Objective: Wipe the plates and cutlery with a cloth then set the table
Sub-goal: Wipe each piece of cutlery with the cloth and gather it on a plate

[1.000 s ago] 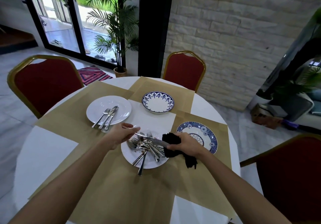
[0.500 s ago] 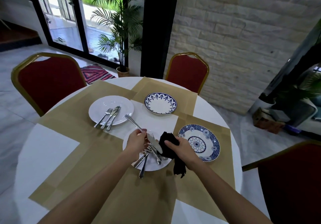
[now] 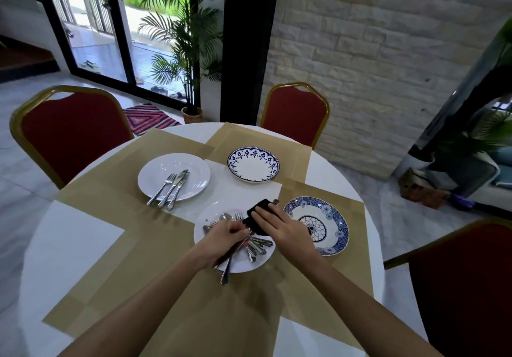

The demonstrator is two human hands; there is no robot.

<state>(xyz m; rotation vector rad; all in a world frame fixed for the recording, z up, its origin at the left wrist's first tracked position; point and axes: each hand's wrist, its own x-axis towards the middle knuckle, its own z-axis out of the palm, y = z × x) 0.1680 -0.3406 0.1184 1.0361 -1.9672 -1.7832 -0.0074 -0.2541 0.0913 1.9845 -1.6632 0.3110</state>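
Seemingly, cloth [image 3: 261,205] under right hand [image 3: 281,227] hides a knife [image 3: 275,202].

Three red chairs with gold frames stand about: one at the left [image 3: 74,135], one at the far side [image 3: 293,112], one at the right edge [image 3: 465,287]. A potted palm [image 3: 182,37] stands by a black pillar [image 3: 246,43], with a striped rug [image 3: 148,118] on the pale floor [image 3: 16,168] beside its pot. Behind them is a glass door [image 3: 91,24]. A stone wall [image 3: 374,51] runs to the right, toward another plant [image 3: 476,137] and a brown box [image 3: 424,193].
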